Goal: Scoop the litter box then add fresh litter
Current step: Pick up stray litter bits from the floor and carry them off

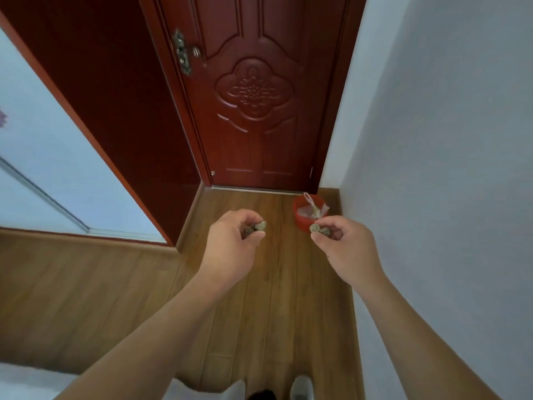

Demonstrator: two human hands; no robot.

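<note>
My left hand is held out over the wooden floor with its fingers closed on small grey-brown litter clumps. My right hand is level with it, to the right, and pinches more speckled clumps. Just beyond my right hand a small red bin lined with a clear plastic bag stands on the floor in the corner by the door. No litter box or scoop is in view.
A closed dark red door fills the far end of a narrow passage. A white wall runs along the right, red panelling along the left. My feet show at the bottom edge.
</note>
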